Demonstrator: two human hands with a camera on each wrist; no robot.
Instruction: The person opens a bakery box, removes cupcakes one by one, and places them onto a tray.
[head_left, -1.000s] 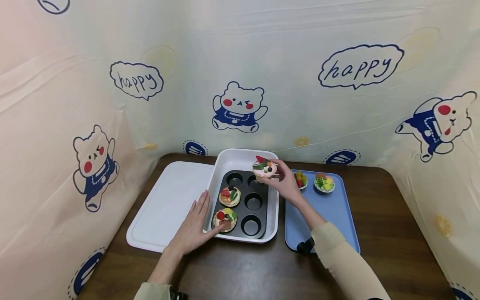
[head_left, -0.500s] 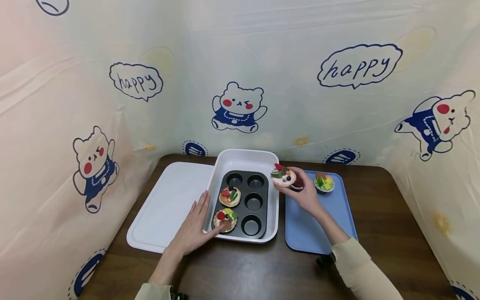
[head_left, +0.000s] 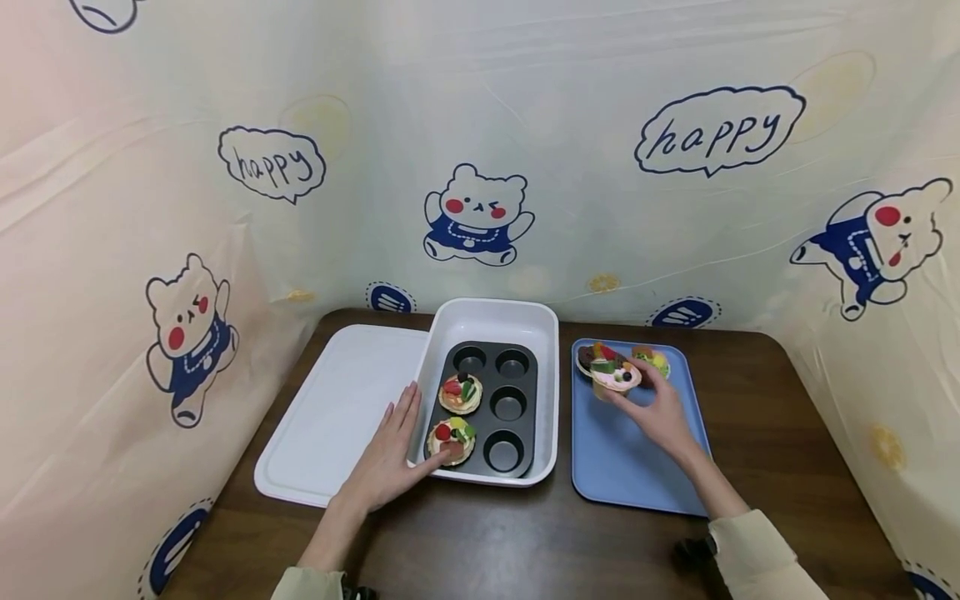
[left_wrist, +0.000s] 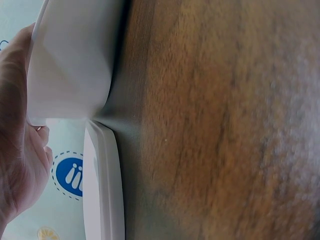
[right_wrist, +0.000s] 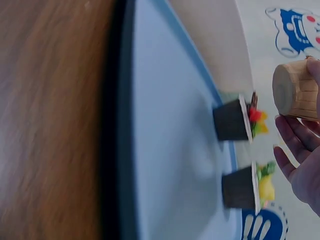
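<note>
My right hand (head_left: 663, 417) holds a fruit-topped cupcake (head_left: 617, 383) with pink cream and a tan cup between thumb and fingers. In the right wrist view this tan cup (right_wrist: 295, 92) is up above the blue tray (head_left: 622, 467). Two more fruit cupcakes in dark cups, one red-topped (right_wrist: 234, 121) and one yellow-green (right_wrist: 241, 187), stand at the tray's far end. My left hand (head_left: 386, 458) rests with straight fingers along the left rim of a white rectangular pan (head_left: 552, 417). Inside the pan, a dark muffin tin (head_left: 483, 421) carries two cream fruit cupcakes (head_left: 460, 393) in its left cups.
A flat white board (head_left: 337, 408) lies left of the white pan, right up against its side. The blue tray is to the pan's right, with a narrow strip of brown wooden table (head_left: 495, 533) between them. A printed curtain (head_left: 585, 217) hangs behind the table.
My right hand has carried the pink-cream cupcake from above the muffin tin's far right cup rightward to over the blue tray. My left hand has stayed in place.
</note>
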